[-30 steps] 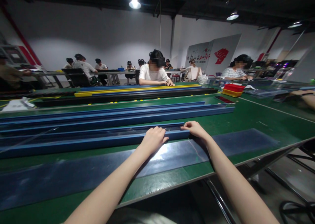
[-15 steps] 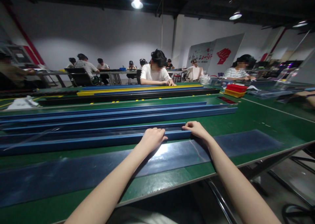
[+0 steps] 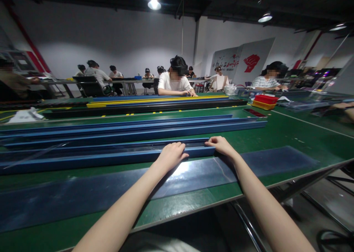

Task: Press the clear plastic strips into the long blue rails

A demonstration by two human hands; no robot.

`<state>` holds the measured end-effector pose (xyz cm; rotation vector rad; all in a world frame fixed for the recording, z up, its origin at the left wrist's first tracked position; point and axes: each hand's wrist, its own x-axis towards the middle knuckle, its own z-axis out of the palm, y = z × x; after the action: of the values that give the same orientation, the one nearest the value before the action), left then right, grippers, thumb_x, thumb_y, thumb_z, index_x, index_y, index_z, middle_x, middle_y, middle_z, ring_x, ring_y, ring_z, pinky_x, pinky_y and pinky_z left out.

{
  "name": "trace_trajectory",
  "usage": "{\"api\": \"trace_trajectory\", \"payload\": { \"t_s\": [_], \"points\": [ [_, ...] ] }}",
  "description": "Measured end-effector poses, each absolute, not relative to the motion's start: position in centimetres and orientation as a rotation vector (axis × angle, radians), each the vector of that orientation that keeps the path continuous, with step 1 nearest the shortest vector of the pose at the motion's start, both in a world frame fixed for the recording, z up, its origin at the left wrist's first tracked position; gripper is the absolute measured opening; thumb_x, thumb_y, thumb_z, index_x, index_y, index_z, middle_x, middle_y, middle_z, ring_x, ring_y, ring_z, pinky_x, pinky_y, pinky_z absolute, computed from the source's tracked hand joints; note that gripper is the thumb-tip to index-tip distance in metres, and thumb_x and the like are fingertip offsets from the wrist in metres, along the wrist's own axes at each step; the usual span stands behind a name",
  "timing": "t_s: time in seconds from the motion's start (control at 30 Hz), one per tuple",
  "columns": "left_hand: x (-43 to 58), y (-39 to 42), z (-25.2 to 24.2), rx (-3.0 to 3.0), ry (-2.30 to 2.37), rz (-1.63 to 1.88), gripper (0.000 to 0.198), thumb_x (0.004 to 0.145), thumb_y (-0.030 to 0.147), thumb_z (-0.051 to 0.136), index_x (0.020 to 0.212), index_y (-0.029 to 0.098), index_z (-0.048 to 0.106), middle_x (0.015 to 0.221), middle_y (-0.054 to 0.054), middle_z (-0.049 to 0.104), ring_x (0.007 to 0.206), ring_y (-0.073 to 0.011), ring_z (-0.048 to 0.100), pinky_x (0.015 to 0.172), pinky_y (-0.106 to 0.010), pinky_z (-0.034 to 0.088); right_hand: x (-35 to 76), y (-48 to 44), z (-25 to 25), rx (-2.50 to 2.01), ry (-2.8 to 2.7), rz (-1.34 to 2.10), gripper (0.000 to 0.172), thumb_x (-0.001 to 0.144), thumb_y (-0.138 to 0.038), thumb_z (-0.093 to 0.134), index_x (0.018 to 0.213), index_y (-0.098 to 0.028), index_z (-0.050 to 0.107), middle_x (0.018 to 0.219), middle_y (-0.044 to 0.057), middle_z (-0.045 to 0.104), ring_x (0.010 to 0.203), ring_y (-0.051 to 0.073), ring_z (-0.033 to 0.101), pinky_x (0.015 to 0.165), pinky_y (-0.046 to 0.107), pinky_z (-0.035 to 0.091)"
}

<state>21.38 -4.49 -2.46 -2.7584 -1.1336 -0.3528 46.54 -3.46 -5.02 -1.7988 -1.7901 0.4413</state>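
A long blue channel-shaped strip (image 3: 105, 162) lies across the green table in front of me, its open side up. My left hand (image 3: 171, 155) grips its near wall, fingers curled over the top edge and thumb along the outside. At the strip's right end, my right hand (image 3: 221, 146) is closed round the end; its fingertips reach into the channel and are partly hidden. A thin clear strip (image 3: 38, 155) slants out of the channel at the left. Under my forearms lies a long transparent plastic sheet (image 3: 105, 188), flat along the table's near edge.
More blue channel strips (image 3: 199, 128) lie parallel just beyond. Farther back are yellow strips (image 3: 155, 100) and black strips (image 3: 116, 111). Red and yellow bins (image 3: 264, 101) and a dark red flat object (image 3: 256, 113) are at the right. A co-worker (image 3: 175, 80) sits opposite.
Almost nothing differs. The fingers of my left hand have shifted very slightly on the channel strip; my right hand stays at its end.
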Motion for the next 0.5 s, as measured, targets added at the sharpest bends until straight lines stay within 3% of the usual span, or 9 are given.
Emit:
{"api": "trace_trajectory", "payload": {
  "t_s": [0.5],
  "points": [
    [21.42,-4.27,-2.28,-2.819,-1.255,-0.533,0.023,0.076,0.038,0.060,0.077,0.016,0.051,0.082,-0.003,0.056,0.078,-0.0168,0.054,0.068,-0.026,0.042,46.46,-3.59,-4.92,-1.788,-1.790,0.432,0.034,0.069,-0.048,0.053,0.061,-0.016,0.063,0.058,0.001,0.060,0.059,0.013,0.052,0.055,0.023,0.035]
  ]
}}
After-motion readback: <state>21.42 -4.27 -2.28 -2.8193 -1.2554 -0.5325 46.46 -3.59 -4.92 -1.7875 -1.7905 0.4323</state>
